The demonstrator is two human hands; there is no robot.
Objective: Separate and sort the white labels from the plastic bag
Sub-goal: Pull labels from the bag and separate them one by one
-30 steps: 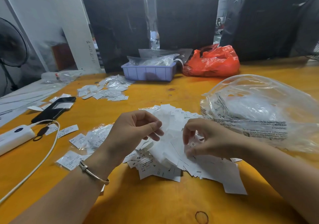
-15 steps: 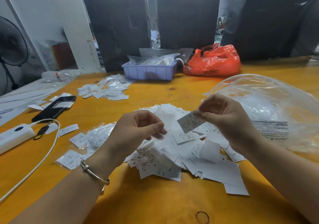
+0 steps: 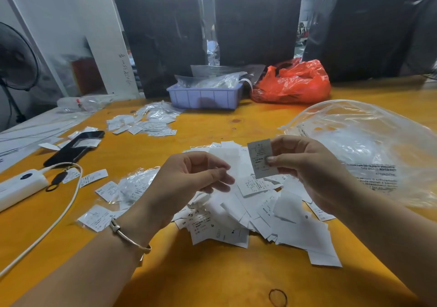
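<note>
Head view, right hand (image 3: 314, 174): a single label (image 3: 261, 157) is being pinched upright between thumb and fingers, above the label pile (image 3: 255, 209).
Left hand (image 3: 186, 183): nothing is being held; fingers are loosely curled, just left of the label.
Label: grey-white, small, rectangular; print too fine to read.
Pile: "XS", "S", "MADE IN" are showing.
Plastic bag (image 3: 369, 150): clear, lying right of the pile; "THIS BAG IS", "ATTENZIONE".

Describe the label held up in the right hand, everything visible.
The held label is a small rectangular slip, paper-like, looking greyish in shadow, with fine dark print too small to read. It stands roughly upright, slightly tilted, printed face to the camera, raised above the label pile. The right hand pinches its right edge, thumb on the front. The left hand does not touch it.
</note>
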